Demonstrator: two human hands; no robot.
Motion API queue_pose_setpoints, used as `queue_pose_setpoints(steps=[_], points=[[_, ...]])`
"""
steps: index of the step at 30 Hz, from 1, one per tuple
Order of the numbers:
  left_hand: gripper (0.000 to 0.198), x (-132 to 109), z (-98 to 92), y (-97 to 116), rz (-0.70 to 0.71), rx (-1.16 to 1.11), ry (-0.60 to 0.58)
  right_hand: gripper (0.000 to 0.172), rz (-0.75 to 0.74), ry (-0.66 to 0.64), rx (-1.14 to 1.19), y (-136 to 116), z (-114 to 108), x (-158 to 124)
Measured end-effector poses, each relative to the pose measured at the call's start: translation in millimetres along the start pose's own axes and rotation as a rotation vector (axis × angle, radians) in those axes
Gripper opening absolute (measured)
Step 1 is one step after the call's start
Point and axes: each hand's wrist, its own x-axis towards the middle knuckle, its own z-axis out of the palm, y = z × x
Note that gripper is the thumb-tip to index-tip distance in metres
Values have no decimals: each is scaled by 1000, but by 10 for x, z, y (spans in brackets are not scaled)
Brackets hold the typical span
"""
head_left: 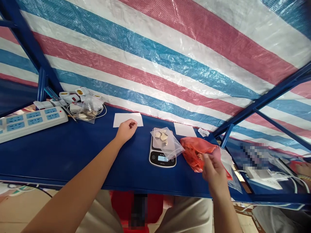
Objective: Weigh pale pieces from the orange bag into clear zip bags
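Observation:
My left hand rests on the blue table at the edge of a white sheet of paper, its fingers curled in and nothing visible in them. A black-and-white digital scale stands in the middle, its display lit. On its pan lies a clear zip bag with several pale dried slices on or in it. To the right, my right hand is over a crumpled red plastic bag, thumb and fingers pinched. At their tips shows a small pale slice, partly hidden.
A white power strip lies at the left, beside cables, sockets and a clear bag. Behind the scale are another white sheet and a crumpled paper. Striped sheeting hangs behind. Another person's hand appears far right.

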Motion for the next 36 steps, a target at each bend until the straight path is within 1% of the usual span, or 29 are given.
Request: queue_pose_setpoints(steps=[2,3,5,8,12,14,17,19,22,24,27,29,31,33,36], points=[[21,0,0,5,-1,-1,3,47,210,-181,237,27,96,-141],[21,0,0,4,-2,-1,4,48,307,-244,341,48,133,-204],[21,0,0,-5,-4,-3,7,52,414,-306,445,90,174,-312],[21,-2,-1,-20,-5,-3,7,61,444,-344,414,126,170,-424],[21,-4,-4,-16,-2,-6,4,64,386,-389,349,118,156,-485],[21,-6,-6,-6,-5,-8,5,66,375,-372,305,121,170,-483],[21,-13,-10,10,-8,-11,2,63,354,-298,167,164,193,-472],[21,-18,-13,19,-11,-12,3,58,300,-255,88,208,201,-478],[21,-23,-15,27,-14,-14,3,52,216,-225,39,244,223,-483],[21,-22,-15,28,-15,-13,-2,51,179,-227,18,224,274,-447],[21,-19,-14,24,-19,-11,-9,50,113,-225,-42,134,420,-329],[21,-18,-13,19,-17,-12,-11,50,66,-169,-55,73,521,-264],[21,-18,-13,13,-18,-15,-9,51,52,-89,-53,52,572,-269],[21,-16,-10,7,-18,-18,-8,52,74,-30,-26,82,551,-352],[21,-8,-2,-3,-12,-20,-19,54,112,0,64,177,434,-520]])
